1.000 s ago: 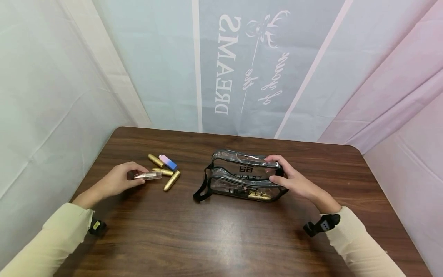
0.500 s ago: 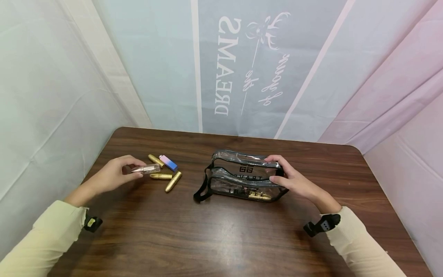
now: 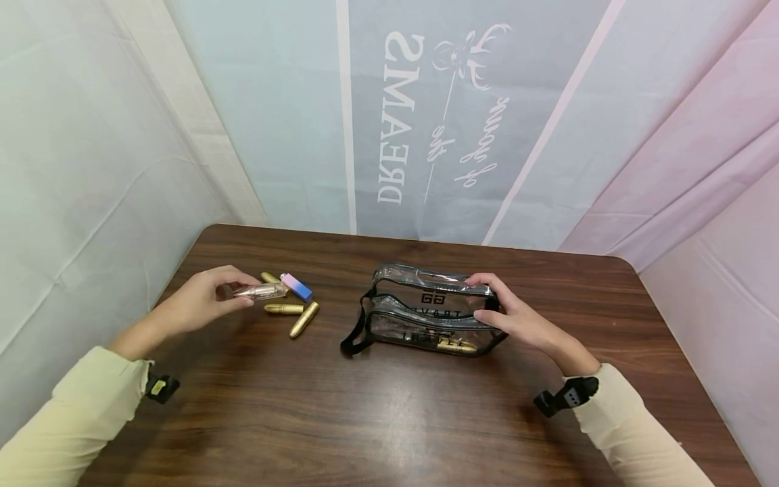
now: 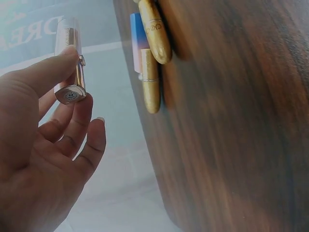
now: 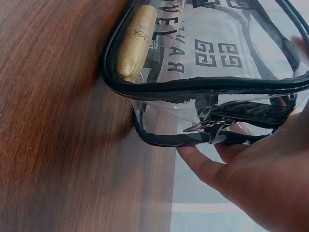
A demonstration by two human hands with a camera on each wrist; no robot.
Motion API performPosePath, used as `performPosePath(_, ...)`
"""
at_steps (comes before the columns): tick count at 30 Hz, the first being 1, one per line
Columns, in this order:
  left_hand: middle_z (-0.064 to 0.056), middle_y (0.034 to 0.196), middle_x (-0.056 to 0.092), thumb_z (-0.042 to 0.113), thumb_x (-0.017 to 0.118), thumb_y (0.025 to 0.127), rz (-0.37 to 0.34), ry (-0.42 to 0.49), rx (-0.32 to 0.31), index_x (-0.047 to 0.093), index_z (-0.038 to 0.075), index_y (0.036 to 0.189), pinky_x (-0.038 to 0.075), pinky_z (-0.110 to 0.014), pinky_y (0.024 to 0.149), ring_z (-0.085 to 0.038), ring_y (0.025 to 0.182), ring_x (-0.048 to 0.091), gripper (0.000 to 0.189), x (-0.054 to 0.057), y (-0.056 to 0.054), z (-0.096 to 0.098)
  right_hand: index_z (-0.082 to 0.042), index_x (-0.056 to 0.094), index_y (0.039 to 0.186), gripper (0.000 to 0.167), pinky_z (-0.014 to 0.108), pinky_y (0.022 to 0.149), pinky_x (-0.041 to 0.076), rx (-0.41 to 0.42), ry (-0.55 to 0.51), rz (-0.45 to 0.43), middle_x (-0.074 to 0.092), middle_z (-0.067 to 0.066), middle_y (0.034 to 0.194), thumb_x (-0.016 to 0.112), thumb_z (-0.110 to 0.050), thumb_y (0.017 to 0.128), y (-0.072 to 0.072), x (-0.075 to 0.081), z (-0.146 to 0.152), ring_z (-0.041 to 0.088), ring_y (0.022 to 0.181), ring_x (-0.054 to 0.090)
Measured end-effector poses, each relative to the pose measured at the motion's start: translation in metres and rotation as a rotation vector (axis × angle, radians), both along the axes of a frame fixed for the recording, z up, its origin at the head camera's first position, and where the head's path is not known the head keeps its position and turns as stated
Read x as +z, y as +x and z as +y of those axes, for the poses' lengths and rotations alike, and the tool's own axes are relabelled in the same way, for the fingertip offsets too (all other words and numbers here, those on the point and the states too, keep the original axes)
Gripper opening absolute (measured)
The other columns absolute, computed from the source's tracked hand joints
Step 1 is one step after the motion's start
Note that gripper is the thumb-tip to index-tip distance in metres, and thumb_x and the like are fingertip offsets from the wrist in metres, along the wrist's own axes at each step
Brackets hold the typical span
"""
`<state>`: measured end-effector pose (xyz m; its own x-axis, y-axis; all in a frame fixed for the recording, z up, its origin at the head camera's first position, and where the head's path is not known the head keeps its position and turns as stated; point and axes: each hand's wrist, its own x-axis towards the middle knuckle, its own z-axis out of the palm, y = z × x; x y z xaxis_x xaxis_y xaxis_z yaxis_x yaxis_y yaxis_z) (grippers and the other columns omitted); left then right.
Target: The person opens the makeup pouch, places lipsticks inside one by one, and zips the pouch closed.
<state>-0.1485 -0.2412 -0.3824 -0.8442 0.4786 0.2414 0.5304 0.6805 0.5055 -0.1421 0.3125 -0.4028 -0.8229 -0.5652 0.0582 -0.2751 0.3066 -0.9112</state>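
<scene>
Low in the pouch point(image 3: 435, 315), by its right end, lies a gold tube point(image 3: 456, 345). The right hand point(image 3: 518, 319) has that end in its grip, thumb and fingers on opposite rims, likely to steady it and hold its mouth apart. Left of the pouch, two loose gold tubes point(image 3: 304, 320) lie on the tabletop point(image 3: 365, 419); past them, the left hand point(image 3: 203, 297) pinches a clear tube point(image 3: 264, 291), its pouch-facing end free, perhaps for easy handling. Just beyond sits a pink-blue tube point(image 3: 297, 287).
</scene>
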Motion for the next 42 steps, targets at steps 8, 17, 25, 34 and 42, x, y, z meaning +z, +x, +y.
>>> performPosePath(8, 0.001, 0.098, 0.068, 0.003, 0.081, 0.085, 0.005, 0.008, -0.04, 0.074, 0.007, 0.112, 0.049, -0.027, 0.062, -0.006, 0.076, 0.054, 0.029, 0.007, -0.004, 0.009, -0.007, 0.036, 0.146, 0.051, 0.024, 0.094, 0.048, -0.002, -0.001, 0.005, 0.037, 0.017, 0.147, 0.054, 0.005, 0.1, 0.002, -0.001, -0.001, 0.043, 0.129, 0.047)
performPosePath(17, 0.0, 0.098, 0.068, 0.006, 0.08, 0.087, -0.026, 0.023, -0.051, 0.074, 0.007, 0.114, 0.047, -0.024, 0.062, -0.008, 0.074, 0.052, 0.028, 0.013, -0.008, 0.024, -0.008, 0.037, 0.146, 0.049, 0.024, 0.093, 0.048, -0.005, 0.001, 0.02, 0.039, 0.017, 0.145, 0.056, 0.0, 0.102, 0.005, -0.002, -0.003, 0.038, 0.128, 0.049)
performPosePath(25, 0.0, 0.101, 0.067, 0.009, 0.079, 0.089, -0.055, 0.052, -0.099, 0.073, 0.008, 0.116, 0.048, -0.026, 0.063, -0.012, 0.079, 0.054, 0.028, 0.016, -0.015, 0.045, -0.007, 0.036, 0.146, 0.049, 0.025, 0.092, 0.049, -0.01, 0.003, 0.022, 0.04, 0.018, 0.143, 0.055, 0.002, 0.102, 0.006, -0.003, -0.004, 0.038, 0.127, 0.049)
performPosePath(34, 0.0, 0.101, 0.066, 0.009, 0.079, 0.09, -0.098, 0.057, -0.155, 0.073, 0.006, 0.119, 0.053, -0.029, 0.07, -0.013, 0.083, 0.057, 0.03, 0.018, -0.022, 0.07, -0.007, 0.037, 0.146, 0.047, 0.024, 0.092, 0.048, -0.006, -0.005, 0.035, 0.043, 0.02, 0.14, 0.056, -0.003, 0.103, 0.009, -0.005, -0.005, 0.033, 0.126, 0.05)
performPosePath(42, 0.003, 0.101, 0.065, 0.013, 0.078, 0.091, -0.099, 0.069, -0.214, 0.073, 0.01, 0.12, 0.051, -0.03, 0.07, -0.013, 0.079, 0.055, 0.03, 0.02, -0.028, 0.096, -0.007, 0.037, 0.146, 0.047, 0.024, 0.092, 0.049, -0.011, -0.003, 0.033, 0.04, 0.019, 0.144, 0.055, -0.002, 0.103, 0.012, -0.004, -0.006, 0.032, 0.128, 0.05)
